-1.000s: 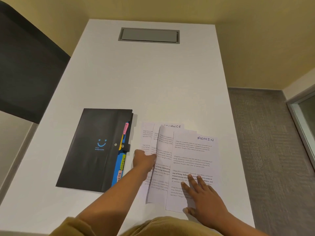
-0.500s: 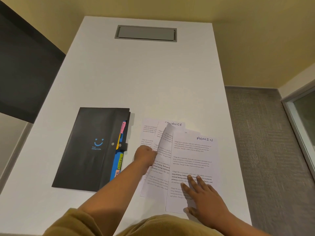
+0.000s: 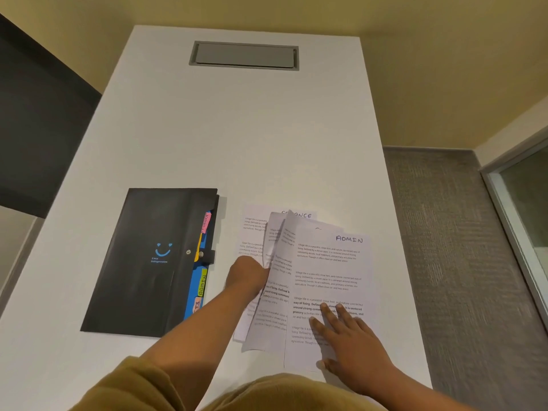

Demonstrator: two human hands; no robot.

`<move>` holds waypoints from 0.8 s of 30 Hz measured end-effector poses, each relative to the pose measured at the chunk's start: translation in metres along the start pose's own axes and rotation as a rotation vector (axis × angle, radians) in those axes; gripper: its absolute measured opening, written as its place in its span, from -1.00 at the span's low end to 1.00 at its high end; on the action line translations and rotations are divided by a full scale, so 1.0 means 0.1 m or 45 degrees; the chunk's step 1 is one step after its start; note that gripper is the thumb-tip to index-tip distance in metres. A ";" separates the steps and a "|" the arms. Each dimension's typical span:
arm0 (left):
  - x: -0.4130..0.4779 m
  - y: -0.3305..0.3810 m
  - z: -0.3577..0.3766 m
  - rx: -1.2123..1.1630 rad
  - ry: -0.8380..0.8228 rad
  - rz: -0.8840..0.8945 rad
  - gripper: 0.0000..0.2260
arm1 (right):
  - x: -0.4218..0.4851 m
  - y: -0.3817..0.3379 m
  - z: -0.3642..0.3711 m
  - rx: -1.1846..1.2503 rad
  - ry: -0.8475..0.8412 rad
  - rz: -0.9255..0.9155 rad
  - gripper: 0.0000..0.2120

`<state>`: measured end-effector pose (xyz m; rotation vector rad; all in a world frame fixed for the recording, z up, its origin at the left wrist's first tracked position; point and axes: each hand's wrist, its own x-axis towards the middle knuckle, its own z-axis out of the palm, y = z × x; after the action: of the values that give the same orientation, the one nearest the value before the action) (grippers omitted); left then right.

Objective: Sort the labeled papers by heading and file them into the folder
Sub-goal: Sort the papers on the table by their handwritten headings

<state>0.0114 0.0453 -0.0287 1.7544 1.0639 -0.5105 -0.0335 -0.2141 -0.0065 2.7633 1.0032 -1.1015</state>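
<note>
A fanned stack of printed papers lies on the white table (image 3: pixel 207 129). The top sheet, headed ADMIN (image 3: pixel 329 262), lies flat on the right. Behind it a sheet headed FINANCE (image 3: pixel 305 215) peeks out. My left hand (image 3: pixel 249 274) is shut on the left edge of a middle sheet (image 3: pixel 277 280), lifting and curling it off the pile. My right hand (image 3: pixel 347 339) rests flat, fingers spread, on the lower part of the ADMIN sheet. A black folder (image 3: pixel 148 256) lies shut to the left, with coloured labelled tabs (image 3: pixel 203 280) sticking out along its right edge.
A grey cable hatch (image 3: pixel 244 54) is set into the table's far end. The table's right edge borders grey carpet (image 3: pixel 462 247). A dark panel (image 3: pixel 38 129) stands at the left.
My left hand has raised and curled the middle sheet's left edge higher. The right hand stays pressed on the ADMIN sheet. The view has shifted slightly.
</note>
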 end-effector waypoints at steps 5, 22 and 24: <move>-0.07 0.03 0.01 -0.051 0.054 0.092 -0.68 | 0.04 0.04 0.12 0.043 0.096 0.007 -0.25; -0.11 -0.08 -0.48 -0.036 0.421 0.425 -0.82 | 0.00 0.05 0.10 -0.055 0.118 0.031 -0.20; -0.16 -0.06 -0.52 0.003 0.459 0.457 -0.82 | 0.01 0.05 0.09 -0.035 0.131 0.025 -0.24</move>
<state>-0.0082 0.0859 0.0021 2.0310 0.9550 0.0300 -0.0359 -0.2195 -0.0145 2.8277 0.9905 -0.9445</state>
